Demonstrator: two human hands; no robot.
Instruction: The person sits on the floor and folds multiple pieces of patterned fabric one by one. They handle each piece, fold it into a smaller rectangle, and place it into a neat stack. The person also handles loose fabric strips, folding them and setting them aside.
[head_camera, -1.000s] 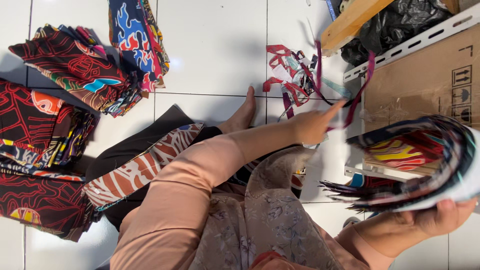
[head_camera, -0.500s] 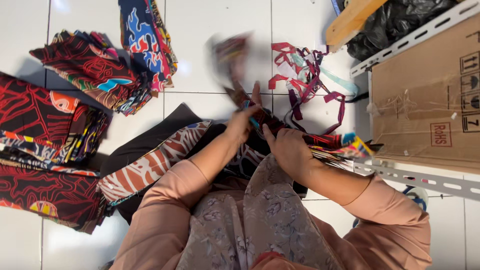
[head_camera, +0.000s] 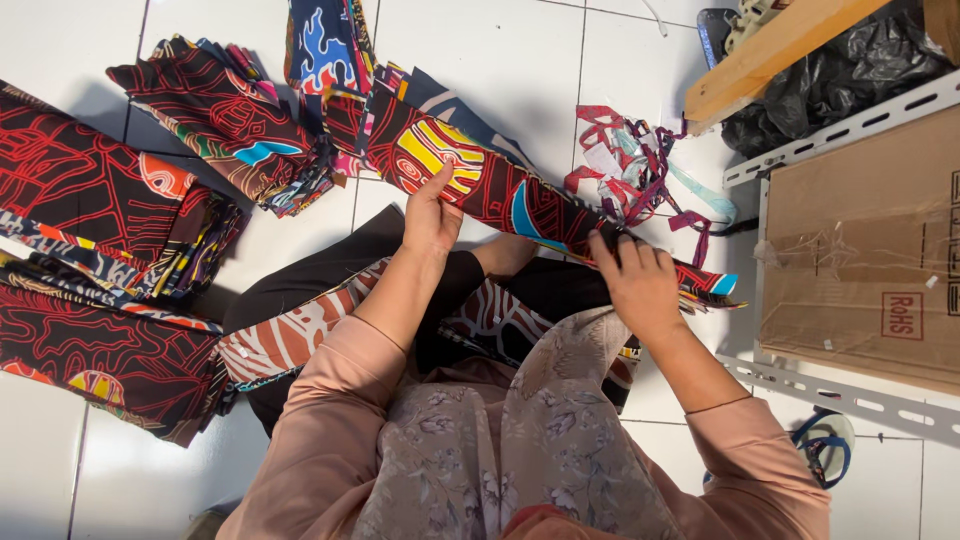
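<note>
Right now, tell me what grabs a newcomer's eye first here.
The long folded strip of patterned fabric stretched between the left hand and right hand at centre. Piles of red-and-black printed cloth crowd the white tiled floor at left, with tangled fabric scraps upper right.

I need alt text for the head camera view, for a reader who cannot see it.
Seen from above, a seated person's left hand and right hand hold a folded stack of colourful patterned fabric over their lap. More fabric piles lie on the white tile floor, with fabric scraps and a cardboard box nearby.
</note>
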